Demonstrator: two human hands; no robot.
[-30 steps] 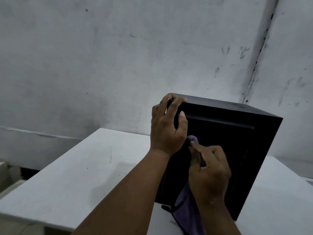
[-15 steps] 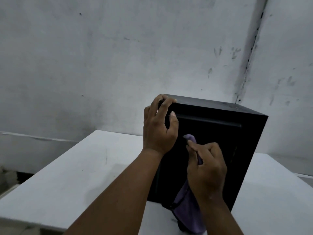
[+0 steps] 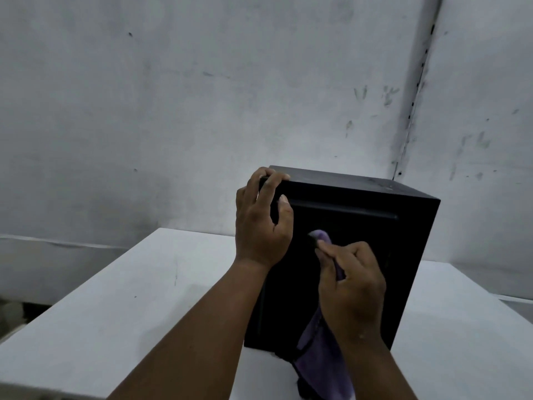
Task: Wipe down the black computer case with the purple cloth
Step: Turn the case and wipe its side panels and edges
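Purple cloth [image 3: 323,350] up against the black case [image 3: 360,255], and we're in the thick of the wipe. We've got the case standing upright on the white surface [image 3: 129,298], pushed toward the far side, close to a scuffed grey wall [image 3: 202,96].

Our left hand [image 3: 261,223] is clamped on the case's top near corner, fingers hooked over the top edge, thumb pressed on the face that looks at us. That's the brace. Our right hand [image 3: 353,281] is curled tight round the cloth, pinching a bunched tip of it that pokes out above the knuckles and touches that near face about midway up, just beside the left thumb. The rest of the cloth hangs from under the right hand and trails down to the surface at the case's foot.

How far along are we? Hard to call. The near face is too dark for us to tell clean from dusty. The top panel shows pale smudges toward its far right, so we'd judge that part isn't done yet. The right side is in shadow, the far sides hidden. Our read: near face in hand, top and other sides left.
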